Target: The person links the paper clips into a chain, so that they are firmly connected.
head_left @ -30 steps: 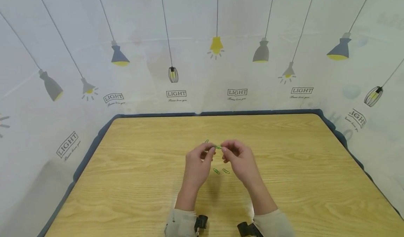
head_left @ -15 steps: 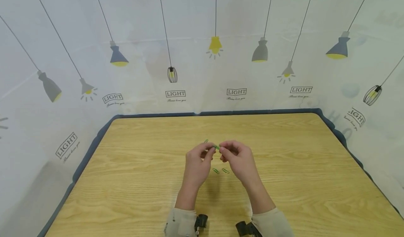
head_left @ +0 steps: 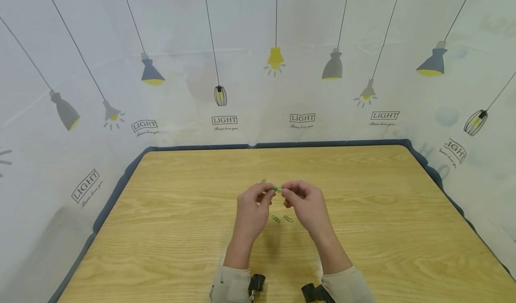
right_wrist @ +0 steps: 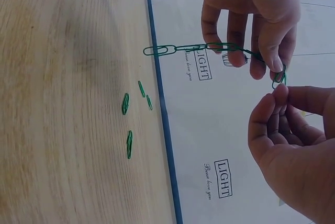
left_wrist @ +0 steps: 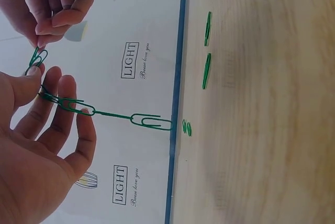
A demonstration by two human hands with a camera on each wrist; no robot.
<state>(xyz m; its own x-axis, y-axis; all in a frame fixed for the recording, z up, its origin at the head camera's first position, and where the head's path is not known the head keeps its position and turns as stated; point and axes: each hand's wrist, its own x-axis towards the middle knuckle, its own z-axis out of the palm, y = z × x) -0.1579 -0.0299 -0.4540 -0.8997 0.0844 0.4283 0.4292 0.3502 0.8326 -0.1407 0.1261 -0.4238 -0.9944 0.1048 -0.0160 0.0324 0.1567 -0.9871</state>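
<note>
My left hand [head_left: 252,209] pinches a chain of green paper clips [left_wrist: 112,114] between thumb and index finger. In the left wrist view the chain hangs past the other fingers, its free end in the air. Facing it, my right hand [head_left: 308,204] pinches a green paper clip [right_wrist: 279,79], which overlaps the chain's top end at the left fingertips. Fingertips partly hide where these clips meet. Two loose paper clips [head_left: 288,218] lie on the table between the forearms. Farther back, past the left fingers, another loose clip [head_left: 264,180] shows.
The wood-grain table [head_left: 169,213] has a dark blue edge [head_left: 322,144] along its back and sides. Behind it stands a pale wall covering [head_left: 250,79] printed with lamps. Black wrist cameras [head_left: 258,283] sit at both sleeves.
Both hands stay almost in place above the table. The right fingertips came slightly nearer the left ones half a second ago and now sit a little farther apart again.
</note>
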